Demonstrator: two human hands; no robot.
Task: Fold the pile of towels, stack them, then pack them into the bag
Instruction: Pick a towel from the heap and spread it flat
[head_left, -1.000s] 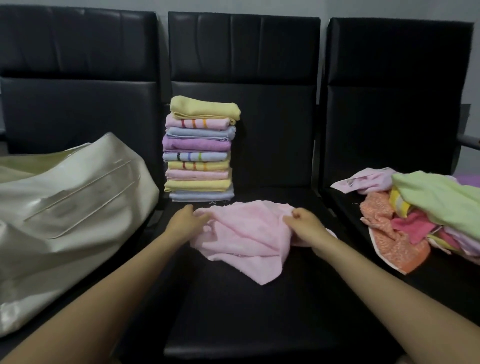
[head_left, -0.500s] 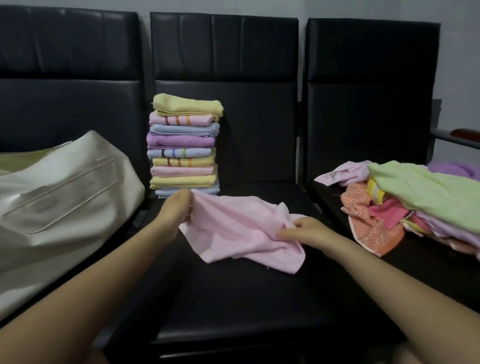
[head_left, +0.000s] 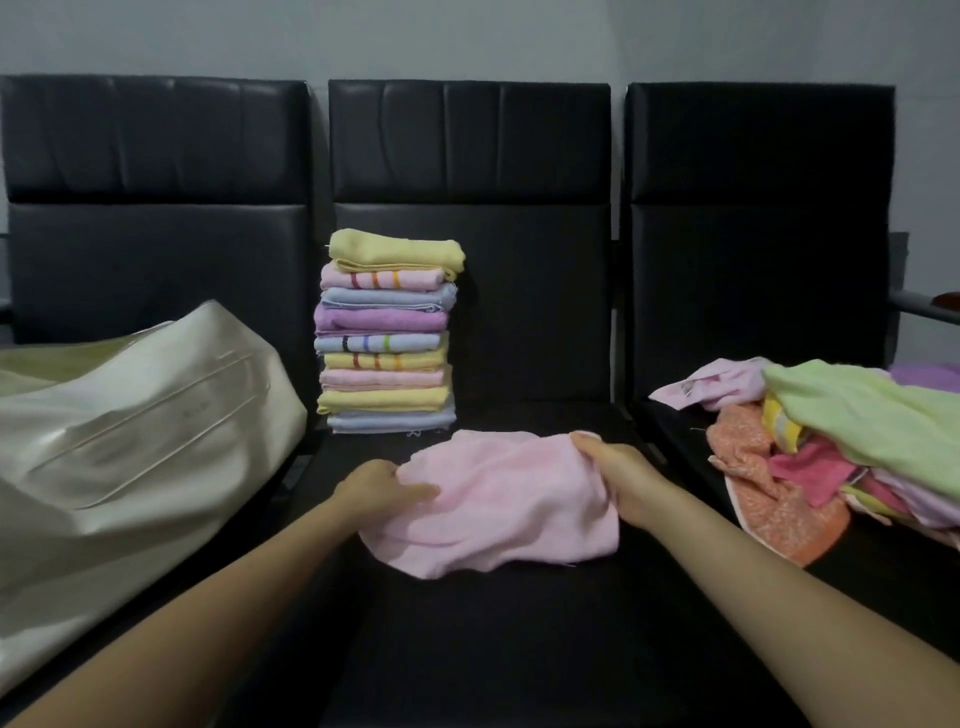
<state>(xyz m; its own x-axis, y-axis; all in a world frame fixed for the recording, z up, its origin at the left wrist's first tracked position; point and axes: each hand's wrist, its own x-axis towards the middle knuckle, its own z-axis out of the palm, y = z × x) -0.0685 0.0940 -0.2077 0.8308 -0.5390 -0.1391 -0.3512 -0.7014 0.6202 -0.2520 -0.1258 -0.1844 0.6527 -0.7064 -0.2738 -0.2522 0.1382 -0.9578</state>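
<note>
Three black padded chairs in a row, seen from the head camera. The pink towel (head_left: 498, 499) lies rumpled on the seat of the middle chair (head_left: 519, 649), near its front half. The left hand (head_left: 376, 486) grips the towel's left edge, fingers curled onto the cloth with the thumb on top. The right hand (head_left: 613, 478) grips the right edge, fingers wrapped around a bunched fold at the far right corner. Both forearms reach in from the bottom of the frame. The towel is partly doubled over, with its lower edge sagging toward the viewer.

Behind the towel, at the back left of the same seat, stands the stack of folded towels (head_left: 387, 338), leaning against the backrest. Nine folded layers: yellow on top, then pink with stripes, blue, purple, striped blue, striped yellow, pink, yellow, pale blue at the bottom. The stack is close to the pink towel but not touching it.

The cream bag (head_left: 140, 421) lies slumped on the left chair (head_left: 156, 234), its side facing up, just beside the stack.

The pile of unfolded towels (head_left: 831, 452) sits on the right chair (head_left: 758, 234): light green on top, orange patterned one at the front, pink, yellow and purple pieces mixed in. It is well apart from the hands.
</note>
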